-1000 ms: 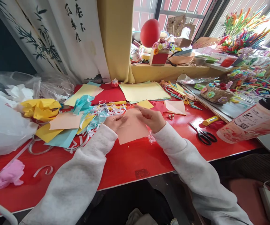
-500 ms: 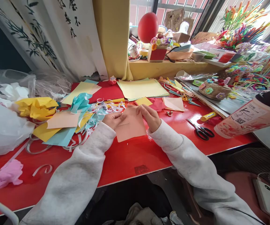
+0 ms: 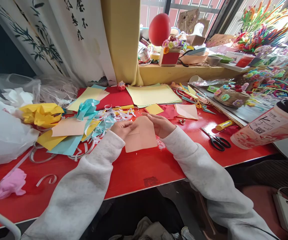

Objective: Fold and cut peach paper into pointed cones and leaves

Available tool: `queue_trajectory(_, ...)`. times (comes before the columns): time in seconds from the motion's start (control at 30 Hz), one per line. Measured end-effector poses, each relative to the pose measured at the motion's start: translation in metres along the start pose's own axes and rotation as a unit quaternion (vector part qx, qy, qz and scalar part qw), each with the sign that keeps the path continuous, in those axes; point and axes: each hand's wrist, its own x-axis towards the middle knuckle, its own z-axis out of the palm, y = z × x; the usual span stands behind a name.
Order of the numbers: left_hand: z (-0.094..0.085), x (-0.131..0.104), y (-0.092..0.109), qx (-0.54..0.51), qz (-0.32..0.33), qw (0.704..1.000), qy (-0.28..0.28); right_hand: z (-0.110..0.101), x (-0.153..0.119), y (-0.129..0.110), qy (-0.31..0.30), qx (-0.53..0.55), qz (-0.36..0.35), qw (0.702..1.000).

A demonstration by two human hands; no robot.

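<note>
A salmon-pink sheet of paper (image 3: 145, 138) with a short crease or slit line on its left side is held just over the red table. My left hand (image 3: 122, 129) pinches its left edge between thumb and fingers. At the upper right edge of the sheet is my right hand (image 3: 162, 125), its fingers reaching left along the top and its thumb partly hidden; it holds the paper there. Behind the sheet lie a small yellow paper square (image 3: 154, 109), crumpled red paper (image 3: 170, 112) and pale pink sheets (image 3: 186, 111).
Black-handled scissors (image 3: 217, 141), a yellow glue stick (image 3: 224, 125) and a tilted paper cup (image 3: 266, 125) are on the right. Coloured paper (image 3: 69, 127), curled strips and a white plastic bag (image 3: 4, 133) crowd the left. Yellow sheets (image 3: 153, 95) lie at the back.
My right hand's bent fingers have straightened and shifted slightly right along the paper's upper edge. My left hand keeps its pinch. The whole view has shifted slightly.
</note>
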Motion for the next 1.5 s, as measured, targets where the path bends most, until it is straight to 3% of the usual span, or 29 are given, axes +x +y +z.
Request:
queue_trajectory(0.17, 0.002, 0.001, -0.002, -0.019, -0.023, 1.0, 0.01, 0.002, -0.001, 0.004, -0.11, -0.015, 0.081, 0.991)
queue_trajectory(0.43, 0.002, -0.004, 0.003, 0.011, -0.002, 1.0, -0.026, 0.007, 0.0, 0.008, -0.072, -0.07, 0.076, 0.992)
queue_trajectory(0.6, 0.001, -0.003, 0.002, 0.04, 0.009, 0.999, -0.014, 0.007, 0.002, 0.011, -0.075, -0.159, -0.018, 0.984)
queue_trajectory(0.7, -0.001, -0.001, 0.0, 0.026, 0.0, 0.999, -0.028, 0.008, 0.001, 0.013, -0.04, -0.312, -0.129, 0.94)
queue_trajectory(0.8, -0.002, 0.001, -0.003, 0.014, -0.005, 1.0, -0.027, 0.011, -0.004, 0.012, 0.009, -0.48, -0.208, 0.852)
queue_trajectory(0.87, -0.003, 0.002, -0.005, 0.012, 0.001, 1.0, -0.012, 0.013, -0.006, 0.011, 0.017, -0.533, -0.24, 0.811)
queue_trajectory(0.93, -0.003, 0.003, -0.007, 0.007, -0.002, 1.0, -0.001, 0.014, -0.007, 0.012, -0.001, -0.54, -0.271, 0.797)
queue_trajectory(1.03, -0.002, 0.005, -0.009, -0.012, -0.014, 1.0, 0.003, 0.013, -0.005, 0.013, -0.025, -0.506, -0.294, 0.811)
queue_trajectory(1.17, -0.002, 0.007, -0.012, -0.035, -0.004, 0.999, 0.002, 0.013, -0.004, 0.01, -0.047, -0.373, -0.254, 0.891)
queue_trajectory(1.3, -0.002, 0.008, -0.014, -0.041, -0.012, 0.999, -0.013, 0.013, -0.005, 0.007, -0.045, -0.235, -0.164, 0.957)
queue_trajectory(1.5, -0.001, 0.007, -0.014, -0.015, 0.0, 1.0, -0.021, 0.013, -0.003, 0.006, -0.023, -0.123, -0.14, 0.982)
